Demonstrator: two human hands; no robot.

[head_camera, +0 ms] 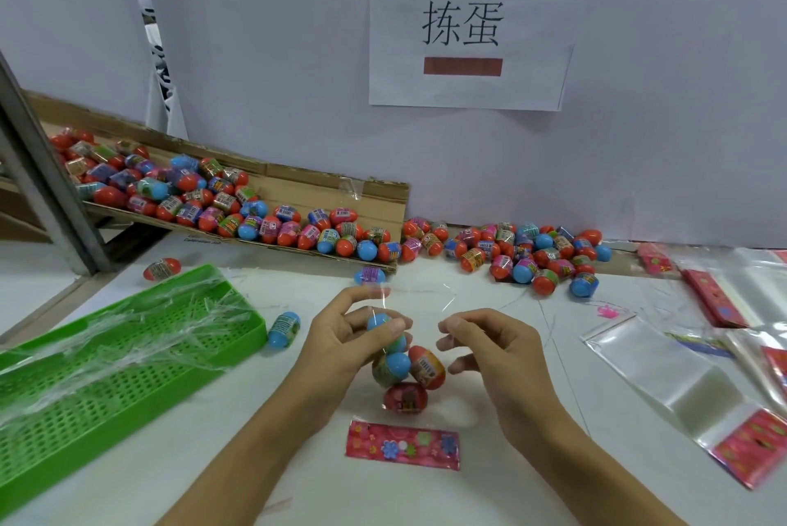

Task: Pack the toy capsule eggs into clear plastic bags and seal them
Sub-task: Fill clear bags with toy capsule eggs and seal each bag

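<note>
A clear plastic bag (419,299) with a pink flowered header (402,445) lies on the white table in front of me, its mouth facing away. Several capsule eggs (419,368) sit inside it, red and blue. My left hand (353,334) holds a blue egg (379,321) at the bag's mouth, its fingers curled round it and the left film edge. My right hand (485,342) pinches the right edge of the bag's mouth. Loose eggs lie in a heap (524,253) at the back.
A tilted cardboard sheet (298,189) at the back left carries many more eggs. A green perforated tray (106,359) with film strips lies at the left, one blue egg (284,329) beside it. Empty bags (681,372) are stacked at the right. A white wall with a paper sign stands behind.
</note>
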